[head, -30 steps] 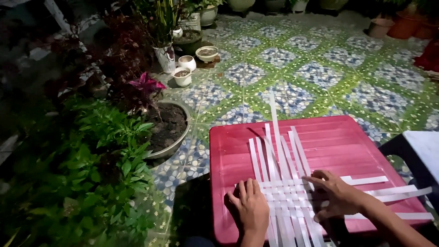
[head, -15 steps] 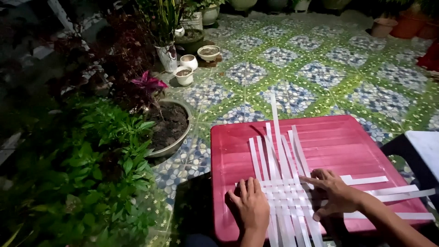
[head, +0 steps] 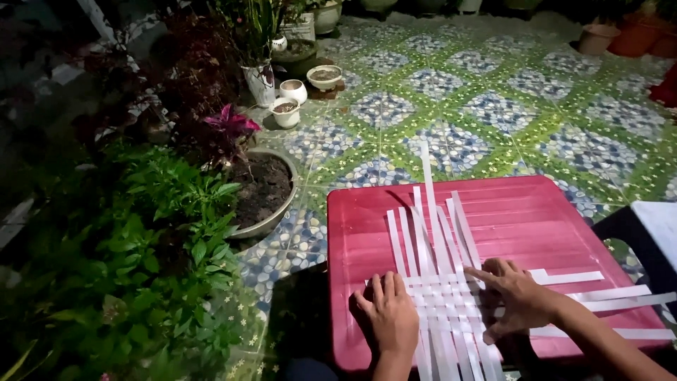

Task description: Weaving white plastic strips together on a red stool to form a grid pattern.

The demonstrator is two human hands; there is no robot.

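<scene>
Woven white strips [head: 441, 300] on red tabletop [head: 536, 226]: left hand [head: 390, 319] pressed flat, fingers spread, at the weave's left edge; right hand [head: 518, 296] fingertips pressing crosswise strips; loose upright strips run away from both.

A red plastic table [head: 508, 226] carries interwoven white strips [head: 441, 282] lying flat.

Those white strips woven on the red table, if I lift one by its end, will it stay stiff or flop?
The white strips look thin and flat, so one would probably bend and droop. They seem light; a push could slide them on the smooth red table. The left hand lies flat on the weave, probably pinning it.
</scene>
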